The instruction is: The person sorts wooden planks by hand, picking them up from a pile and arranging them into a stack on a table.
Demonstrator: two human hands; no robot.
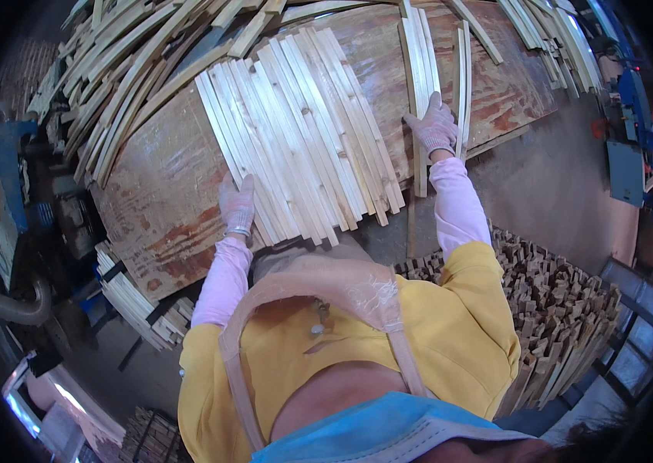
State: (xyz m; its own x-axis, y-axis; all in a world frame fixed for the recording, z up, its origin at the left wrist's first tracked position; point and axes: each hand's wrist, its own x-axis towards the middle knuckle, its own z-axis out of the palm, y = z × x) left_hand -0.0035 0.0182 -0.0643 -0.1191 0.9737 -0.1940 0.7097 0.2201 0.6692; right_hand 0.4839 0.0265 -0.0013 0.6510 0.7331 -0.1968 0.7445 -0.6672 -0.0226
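A side-by-side row of pale wooden strips (295,131) lies on a worn plywood table (160,231). My left hand (237,204), in a light knitted glove, rests at the row's lower left edge, thumb apart from the fingers. To the right of the row, my right hand (436,130), gloved too, lies over a narrow group of strips (421,65). Its thumb points left and a finger stretches forward along the wood; I see no grip closed around a strip. Just right of that hand stands off another thin pair of strips (463,85).
Loose strips (133,69) are heaped at the far left. More strips (527,27) lie at the far right. A large stack of short wood pieces (558,309) stands at my lower right, a strapped bundle (137,301) at lower left. Blue machinery (635,100) is at right.
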